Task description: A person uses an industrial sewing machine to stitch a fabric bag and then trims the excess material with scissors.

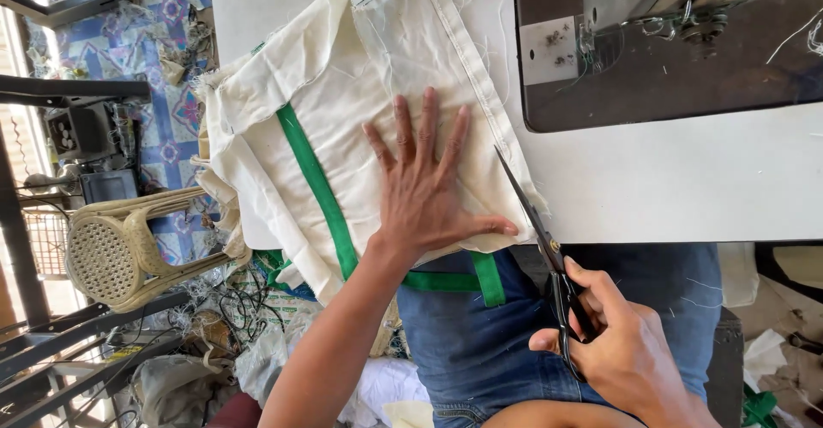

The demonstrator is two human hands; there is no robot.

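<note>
The left hand [426, 189] lies flat with its fingers spread, pressing on the cloth [343, 111]. The cream cloth rests on the white table [669, 179] and hangs over the near edge, with a green strip [319, 189] across it. The right hand [621, 346] grips dark scissors [540, 239], blades at the cloth's edge by the thumb. The sewing machine [686, 33] sits behind. A stool [120, 244] stands left.

White sewing table [651, 188], cream cloth with green strip [343, 128] lay spread over its near-left edge, dark sewing machine base [669, 68] sat at the far right
</note>
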